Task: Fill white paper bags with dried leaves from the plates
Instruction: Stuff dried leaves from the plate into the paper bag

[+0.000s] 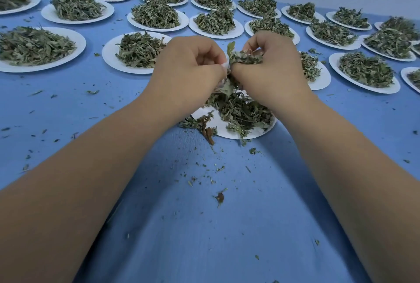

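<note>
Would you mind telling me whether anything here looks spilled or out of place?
Yes: leaf crumbs are scattered over the blue tablecloth in front of the nearest plate, and a brownish sprig lies across its left rim.

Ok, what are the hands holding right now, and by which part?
The right hand clutches a clump of dried leaves in its curled fingers. The left hand pinches a white edge, likely the paper bag's mouth; the rest is hidden.

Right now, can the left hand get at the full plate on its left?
Probably yes: the plate lies close beside the left hand with nothing between, but that hand pinches what looks like a white bag.
</note>
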{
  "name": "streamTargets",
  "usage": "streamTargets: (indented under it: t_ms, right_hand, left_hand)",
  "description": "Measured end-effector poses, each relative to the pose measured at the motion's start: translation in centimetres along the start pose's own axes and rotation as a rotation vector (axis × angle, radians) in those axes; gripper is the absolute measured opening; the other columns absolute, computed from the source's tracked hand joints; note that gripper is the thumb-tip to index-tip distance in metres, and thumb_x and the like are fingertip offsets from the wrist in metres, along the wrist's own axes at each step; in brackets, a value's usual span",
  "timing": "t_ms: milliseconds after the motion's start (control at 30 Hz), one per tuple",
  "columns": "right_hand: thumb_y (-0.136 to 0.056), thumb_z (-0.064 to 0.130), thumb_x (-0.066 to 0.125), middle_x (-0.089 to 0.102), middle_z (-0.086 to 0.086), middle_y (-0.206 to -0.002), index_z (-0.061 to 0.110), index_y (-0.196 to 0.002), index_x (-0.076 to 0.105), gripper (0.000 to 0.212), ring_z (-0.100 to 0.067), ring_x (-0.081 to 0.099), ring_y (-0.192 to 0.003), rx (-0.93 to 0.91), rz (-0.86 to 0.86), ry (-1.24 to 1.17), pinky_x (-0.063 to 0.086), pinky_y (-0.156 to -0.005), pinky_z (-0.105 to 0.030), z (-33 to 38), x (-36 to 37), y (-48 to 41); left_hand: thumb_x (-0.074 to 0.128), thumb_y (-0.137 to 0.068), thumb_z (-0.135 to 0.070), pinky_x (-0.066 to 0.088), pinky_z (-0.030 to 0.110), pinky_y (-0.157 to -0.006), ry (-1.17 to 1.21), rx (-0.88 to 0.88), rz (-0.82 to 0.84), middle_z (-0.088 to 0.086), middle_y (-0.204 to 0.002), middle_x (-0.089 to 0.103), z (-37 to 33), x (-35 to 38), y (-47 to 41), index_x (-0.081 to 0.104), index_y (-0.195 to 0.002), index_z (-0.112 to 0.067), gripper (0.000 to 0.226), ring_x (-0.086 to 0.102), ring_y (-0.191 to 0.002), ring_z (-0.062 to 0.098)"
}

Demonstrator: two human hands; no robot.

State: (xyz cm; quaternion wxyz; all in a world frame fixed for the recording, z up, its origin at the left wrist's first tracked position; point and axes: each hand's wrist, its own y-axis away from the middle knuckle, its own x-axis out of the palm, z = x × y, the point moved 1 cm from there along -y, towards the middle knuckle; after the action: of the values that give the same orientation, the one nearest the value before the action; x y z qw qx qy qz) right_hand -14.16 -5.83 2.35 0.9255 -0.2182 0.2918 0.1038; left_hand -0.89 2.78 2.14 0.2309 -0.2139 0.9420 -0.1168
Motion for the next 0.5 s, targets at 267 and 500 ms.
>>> streamTargets:
  t_ms: [267, 500]
  right_hand:
    - [-0.079, 0.022, 0.068, 0.053, 0.013, -0.081, 0.024, -0.091, 0.055, 0.018, -0.004, 0.050, -0.069, -0.091, 0.064, 0.220, 0.039, -0.054, -0.027, 1.0, 0.4, -1.2]
    - [-0.076, 0.028, 0.074, 0.058, 0.006, -0.085, 0.027, -0.103, 0.056, 0.032, -0.004, 0.050, -0.052, 0.179, 0.257, -0.148, 0.039, -0.044, -0.021, 1.6, -0.4, -0.5]
  left_hand:
    - [0.067, -0.087, -0.019, 0.060, 0.048, -0.073, -0.035, 0.002, -0.074, 0.004, -0.076, 0.068, 1.1, -0.1, -0.7, 0.068, -0.084, -0.020, 0.003, 0.070, -0.075, 0.029]
    - [0.065, -0.089, -0.027, 0.060, 0.039, -0.070, -0.172, 0.014, -0.171, -0.007, -0.078, 0.070, 1.5, -0.2, -1.1, 0.063, -0.080, -0.029, 0.010, 0.071, -0.070, 0.013]
